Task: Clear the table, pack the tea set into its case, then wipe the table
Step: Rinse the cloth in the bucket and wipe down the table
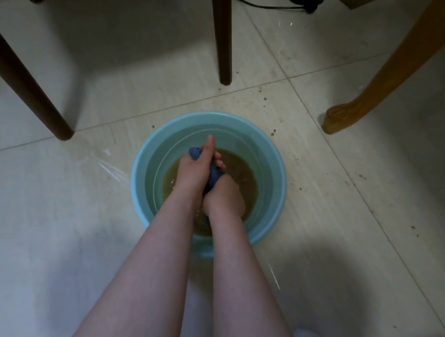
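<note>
Both hands were clenched round a twisted blue cloth (194, 153) held over a teal basin (137, 177) of brownish water on the tiled floor (347, 239). The left hand (196, 166) gripped its far end and the right hand (225, 196) its near end. This looked like the wiping stage, though the counter and tea set were out of view. No writing was legible.

Cloth: I see a blue cloth (215, 178), bunched and twisted into a thick roll
Pose: it runs lengthwise away from the camera, with its far end poking out past the left hand (196, 166)
Hold: both hands curl round it, the right hand (225, 196) nearer, the left further along
Place: inside the teal basin (144, 158), over murky yellow-brown water (244, 176); I can't tell whether the near end dips in
</note>
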Tool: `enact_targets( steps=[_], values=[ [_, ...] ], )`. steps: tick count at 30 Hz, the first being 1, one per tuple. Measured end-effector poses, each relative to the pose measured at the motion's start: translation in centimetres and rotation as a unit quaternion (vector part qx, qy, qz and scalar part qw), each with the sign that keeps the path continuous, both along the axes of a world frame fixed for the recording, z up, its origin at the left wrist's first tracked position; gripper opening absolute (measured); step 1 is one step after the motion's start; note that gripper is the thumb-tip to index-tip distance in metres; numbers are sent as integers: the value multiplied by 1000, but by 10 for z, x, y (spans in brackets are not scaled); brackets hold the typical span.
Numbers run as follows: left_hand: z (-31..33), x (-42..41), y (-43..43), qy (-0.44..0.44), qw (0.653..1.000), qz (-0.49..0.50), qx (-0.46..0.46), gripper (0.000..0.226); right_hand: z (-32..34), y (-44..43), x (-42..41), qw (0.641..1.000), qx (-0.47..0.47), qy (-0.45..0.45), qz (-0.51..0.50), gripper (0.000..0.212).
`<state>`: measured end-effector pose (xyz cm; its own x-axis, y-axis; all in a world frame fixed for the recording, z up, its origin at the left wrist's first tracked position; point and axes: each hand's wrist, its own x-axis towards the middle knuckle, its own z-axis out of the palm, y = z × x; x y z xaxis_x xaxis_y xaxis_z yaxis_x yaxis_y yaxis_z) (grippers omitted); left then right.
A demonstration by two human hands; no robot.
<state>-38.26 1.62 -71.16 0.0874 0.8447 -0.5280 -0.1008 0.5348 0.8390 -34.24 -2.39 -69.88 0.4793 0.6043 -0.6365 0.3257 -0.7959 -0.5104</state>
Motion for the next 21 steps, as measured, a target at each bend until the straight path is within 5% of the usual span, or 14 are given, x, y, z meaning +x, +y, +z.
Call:
enact_targets(
  steps=[5, 12, 21],
  values=[
    [7, -3, -3, -7, 999, 18, 40, 56, 1, -2, -1, 998, 16, -53, 27, 36],
    [20, 2, 3, 119, 981, -84, 127, 62, 0, -5, -11, 994, 21, -85, 70, 30],
    [16, 5, 0, 221, 949, -125, 186, 47, -13, -9, -21, 989, 26, -120, 86, 27]
  ],
)
